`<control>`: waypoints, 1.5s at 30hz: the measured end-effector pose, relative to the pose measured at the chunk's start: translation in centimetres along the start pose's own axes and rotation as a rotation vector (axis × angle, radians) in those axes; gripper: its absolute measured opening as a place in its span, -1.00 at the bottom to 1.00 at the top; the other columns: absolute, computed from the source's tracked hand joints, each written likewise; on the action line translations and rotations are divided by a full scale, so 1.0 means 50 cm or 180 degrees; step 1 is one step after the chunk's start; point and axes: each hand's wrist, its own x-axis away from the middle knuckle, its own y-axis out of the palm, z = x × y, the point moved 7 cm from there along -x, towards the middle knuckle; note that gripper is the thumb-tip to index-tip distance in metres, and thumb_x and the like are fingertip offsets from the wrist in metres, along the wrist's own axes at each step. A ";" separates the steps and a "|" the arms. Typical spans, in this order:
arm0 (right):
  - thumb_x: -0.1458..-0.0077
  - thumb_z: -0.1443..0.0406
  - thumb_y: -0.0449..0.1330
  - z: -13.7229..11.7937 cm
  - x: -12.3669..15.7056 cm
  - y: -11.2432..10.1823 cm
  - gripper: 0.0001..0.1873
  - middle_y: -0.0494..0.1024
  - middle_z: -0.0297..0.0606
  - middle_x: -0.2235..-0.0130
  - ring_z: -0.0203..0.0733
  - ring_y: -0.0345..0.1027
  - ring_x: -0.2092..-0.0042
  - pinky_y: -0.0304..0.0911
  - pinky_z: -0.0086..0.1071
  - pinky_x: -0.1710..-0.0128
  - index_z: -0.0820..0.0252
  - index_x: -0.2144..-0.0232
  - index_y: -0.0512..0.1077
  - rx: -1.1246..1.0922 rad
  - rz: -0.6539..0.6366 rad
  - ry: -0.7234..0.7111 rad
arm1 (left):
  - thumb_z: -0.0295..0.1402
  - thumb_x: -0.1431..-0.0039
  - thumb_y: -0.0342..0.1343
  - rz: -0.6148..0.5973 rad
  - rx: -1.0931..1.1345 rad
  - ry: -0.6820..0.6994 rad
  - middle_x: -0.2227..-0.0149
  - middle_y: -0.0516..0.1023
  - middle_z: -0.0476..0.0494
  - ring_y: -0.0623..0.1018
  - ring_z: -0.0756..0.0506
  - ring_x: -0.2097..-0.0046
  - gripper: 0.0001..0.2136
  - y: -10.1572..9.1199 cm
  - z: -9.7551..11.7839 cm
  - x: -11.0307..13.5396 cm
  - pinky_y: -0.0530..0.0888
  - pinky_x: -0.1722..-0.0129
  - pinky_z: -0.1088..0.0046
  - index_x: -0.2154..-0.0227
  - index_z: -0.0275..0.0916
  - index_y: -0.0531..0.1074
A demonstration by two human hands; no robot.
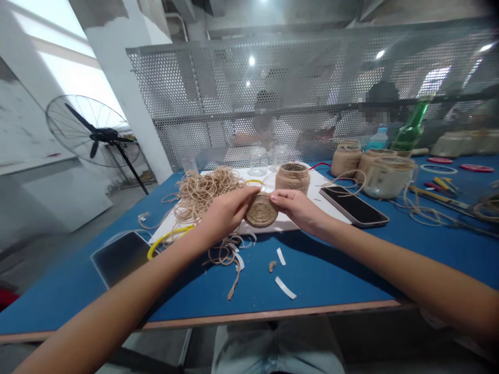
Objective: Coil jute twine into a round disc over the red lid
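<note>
In the head view now, holding a round coiled-twine disc (pixel 261 210) up front and centre, its spiral face turned to the camera; gripping it by the upper left edge with the left hand (pixel 228 209), thumb and fingertips drawn together on the rim; pinching it by the upper right edge with the right hand (pixel 294 204), thumb near the rim and fingers curled in; framed there against a white board (pixel 317 200) on the blue tabletop (pixel 331 280), with a twine-wrapped jar (pixel 292 179) upright just behind the right hand; just beyond the left hand, over a big tangle of loose twine (pixel 205 189); down by the left forearm, past a yellow ring (pixel 161 239) and a dark flat panel (pixel 125 259); below the disc, onto scattered white paper strips (pixel 286 288); out to the right, across to a smartphone (pixel 354 206) near the right forearm, then to a glass jar (pixel 390 179) and a green bottle (pixel 409 127); at the back, up to a perforated metal screen (pixel 218 104); far left, round to a black-bladed fan (pixel 103 136)
</note>
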 end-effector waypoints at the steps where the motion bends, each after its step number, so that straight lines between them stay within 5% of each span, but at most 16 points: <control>1: 0.09 0.26 0.23 -0.001 0.001 0.001 -0.84 0.42 -0.29 0.42 -0.34 0.26 0.34 0.12 -0.39 0.21 0.29 0.49 0.42 0.0000 -0.0010 -0.0020 | -0.42 -0.20 -0.15 0.0004 0.0013 -0.0128 0.15 0.49 -0.15 0.49 -0.03 0.18 -0.72 -0.002 -0.003 -0.001 0.39 0.16 0.46 0.05 -0.24 0.31; 8: 0.05 0.22 0.19 -0.002 0.001 0.002 -0.83 0.41 -0.30 0.42 -0.33 0.24 0.34 0.14 -0.39 0.22 0.25 0.45 0.43 0.0162 -0.0059 -0.0227 | -0.35 -0.21 -0.15 -0.0081 0.0392 -0.0802 0.38 0.53 -0.07 0.51 0.00 0.37 -0.71 -0.004 -0.020 -0.002 0.41 0.34 0.52 0.06 -0.24 0.32; 19: 0.06 0.23 0.19 0.004 0.006 0.015 -0.82 0.42 -0.27 0.39 -0.28 0.27 0.30 0.13 -0.35 0.20 0.26 0.43 0.45 0.0256 -0.0362 0.0040 | -0.34 -0.19 -0.13 -0.0138 0.0360 -0.0549 0.26 0.52 -0.05 0.48 -0.02 0.25 -0.77 0.004 -0.023 -0.005 0.36 0.25 0.48 0.22 -0.24 0.40; 24: -0.01 0.18 0.12 -0.009 0.006 0.018 -0.76 0.41 -0.30 0.45 -0.30 0.24 0.37 0.11 -0.39 0.29 0.26 0.46 0.45 0.1141 -0.0496 -0.0237 | -0.36 -0.18 -0.13 -0.0581 0.0298 -0.0382 0.39 0.50 -0.02 0.46 0.02 0.40 -0.80 0.021 -0.006 -0.003 0.32 0.40 0.53 0.22 -0.22 0.36; 31: 0.05 0.22 0.17 0.008 0.005 0.021 -0.79 0.43 -0.31 0.40 -0.30 0.26 0.34 0.11 -0.39 0.29 0.23 0.36 0.43 0.0966 -0.0512 -0.0169 | -0.36 -0.16 -0.12 -0.0628 0.0625 -0.0490 0.62 0.33 0.10 0.34 0.06 0.59 -0.77 0.019 0.001 -0.001 0.23 0.56 0.56 0.11 -0.24 0.17; 39: 0.08 0.27 0.19 0.007 0.006 0.012 -0.85 0.40 -0.33 0.47 -0.36 0.23 0.41 0.09 -0.41 0.33 0.30 0.46 0.41 0.0589 -0.0211 0.0048 | -0.33 -0.18 -0.12 -0.0467 0.0190 -0.0489 0.37 0.49 -0.05 0.42 0.05 0.48 -0.78 0.011 -0.009 -0.004 0.30 0.45 0.52 0.14 -0.23 0.27; 45: 0.11 0.28 0.21 0.005 0.002 0.001 -0.84 0.41 -0.32 0.44 -0.34 0.24 0.39 0.10 -0.39 0.29 0.29 0.46 0.41 0.0557 0.0007 -0.0036 | -0.32 -0.20 -0.16 -0.0462 0.0018 -0.0560 0.40 0.50 -0.05 0.45 0.01 0.43 -0.79 0.010 -0.014 -0.005 0.30 0.43 0.51 0.20 -0.21 0.34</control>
